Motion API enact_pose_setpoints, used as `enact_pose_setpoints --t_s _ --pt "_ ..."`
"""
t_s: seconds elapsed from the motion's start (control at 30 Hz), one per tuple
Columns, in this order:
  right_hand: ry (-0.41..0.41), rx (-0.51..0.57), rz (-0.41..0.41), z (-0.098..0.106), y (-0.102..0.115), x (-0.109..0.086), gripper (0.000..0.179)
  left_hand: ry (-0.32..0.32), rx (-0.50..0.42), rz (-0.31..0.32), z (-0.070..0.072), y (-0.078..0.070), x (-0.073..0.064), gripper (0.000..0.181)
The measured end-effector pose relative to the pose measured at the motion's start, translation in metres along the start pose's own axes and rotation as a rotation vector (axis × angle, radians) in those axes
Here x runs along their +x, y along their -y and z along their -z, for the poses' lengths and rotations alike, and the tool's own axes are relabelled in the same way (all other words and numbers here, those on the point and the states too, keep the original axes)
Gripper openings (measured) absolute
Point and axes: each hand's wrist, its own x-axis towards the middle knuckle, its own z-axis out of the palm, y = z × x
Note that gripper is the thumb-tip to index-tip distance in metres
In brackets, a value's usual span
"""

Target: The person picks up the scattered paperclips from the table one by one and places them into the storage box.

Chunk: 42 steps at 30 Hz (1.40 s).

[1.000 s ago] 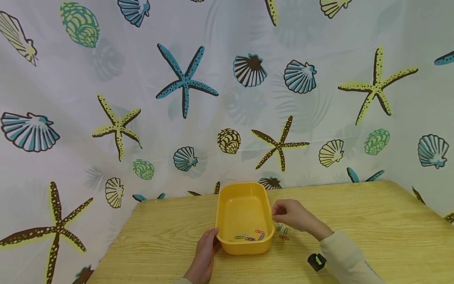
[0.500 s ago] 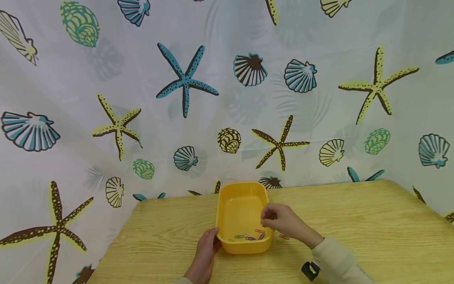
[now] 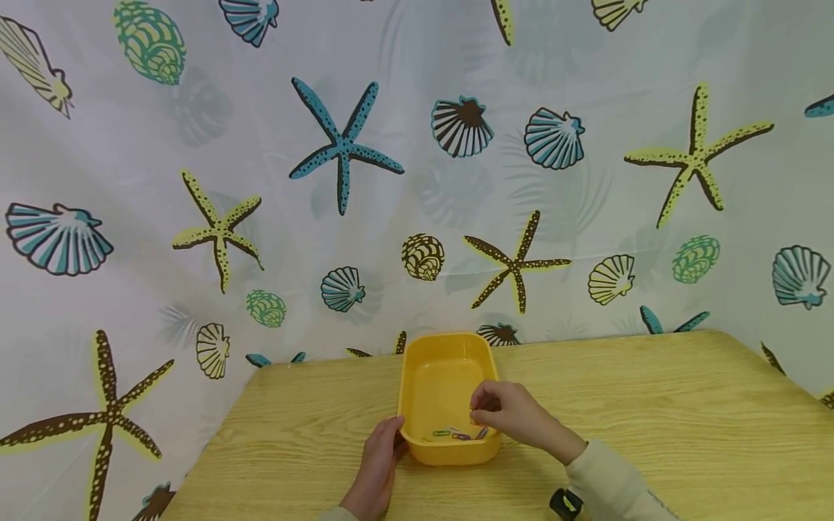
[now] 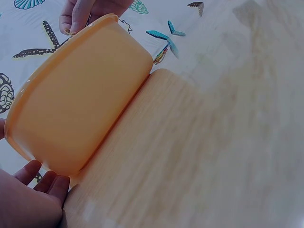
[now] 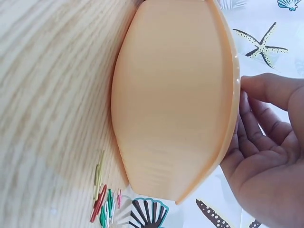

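Note:
A yellow plastic bin sits on the wooden table, its long side pointing away from me. My left hand grips its near left corner, thumb at the rim and fingers along the outer wall. Over the bin's right side, my right hand pinches a small paper clip, whose yellowish wire loop shows at the fingertips in the left wrist view. Several coloured paper clips lie on the bin floor near its front, among them a green paper clip. The right hand covers part of the bin's interior.
Beside the bin, several loose paper clips lie on the table, including a red paper clip; the right arm hides them in the head view. A curtain printed with starfish and shells hangs behind the table. A black wrist device is by the right sleeve.
My right hand has moved left from beside the bin to over its inside, a paper clip between its fingertips, and has lowered slightly. The left hand and bin stay in place.

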Motion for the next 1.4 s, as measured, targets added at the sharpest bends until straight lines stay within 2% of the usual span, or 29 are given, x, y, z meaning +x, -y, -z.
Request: enact_pose_setpoints --t_s 0.4,0.73,0.97,1.17,1.4 --pt "-0.008 -0.007 0.012 -0.001 0.002 0.000 0.006 0.054 0.024 -0.009 0.004 0.002 0.003 0.047" --pt "0.017 0.007 0.023 0.003 0.004 -0.002 0.009 0.052 0.028 -0.009 0.003 0.002 0.001 0.046" --pt "-0.023 -0.063 0.018 0.015 0.006 -0.002 0.010 0.059 0.023 -0.019 0.004 0.002 0.000 0.044" --pt "-0.077 -0.107 0.006 0.030 -0.002 -0.002 0.012 0.061 0.020 -0.017 0.004 0.002 0.000 0.044" --pt "-0.127 -0.213 -0.065 0.053 -0.017 -0.006 0.009 0.066 0.027 -0.004 0.004 0.002 0.002 0.046"
